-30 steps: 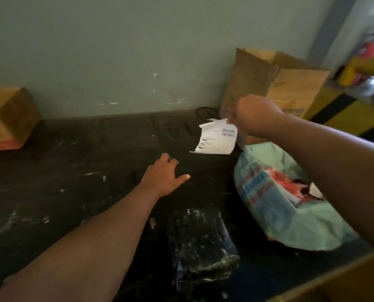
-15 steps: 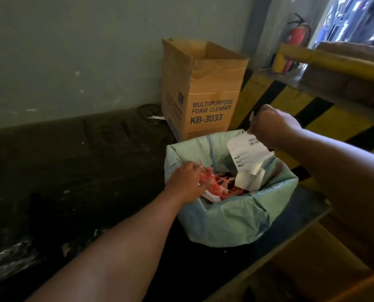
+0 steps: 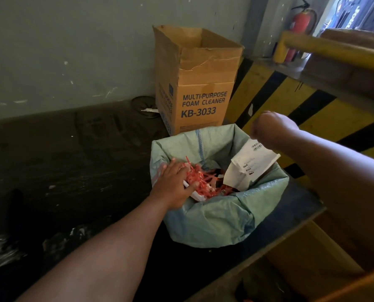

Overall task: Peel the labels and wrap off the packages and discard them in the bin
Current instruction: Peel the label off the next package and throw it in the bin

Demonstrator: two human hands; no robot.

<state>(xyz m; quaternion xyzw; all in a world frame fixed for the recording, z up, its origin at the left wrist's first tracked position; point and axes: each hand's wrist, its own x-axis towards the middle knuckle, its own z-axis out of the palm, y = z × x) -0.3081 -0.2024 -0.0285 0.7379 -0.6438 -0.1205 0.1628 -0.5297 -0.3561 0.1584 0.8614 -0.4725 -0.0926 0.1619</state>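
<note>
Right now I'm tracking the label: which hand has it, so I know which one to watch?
The right hand, raised over the bin's far rim, pinches the label; the left hand presses the red scraps.

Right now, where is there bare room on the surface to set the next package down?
The dark surface left of the bin is bare from the wall to the left forearm. The bin's mouth is crowded: left hand on red scraps, right hand over the label. The carton blocks behind it.
</note>
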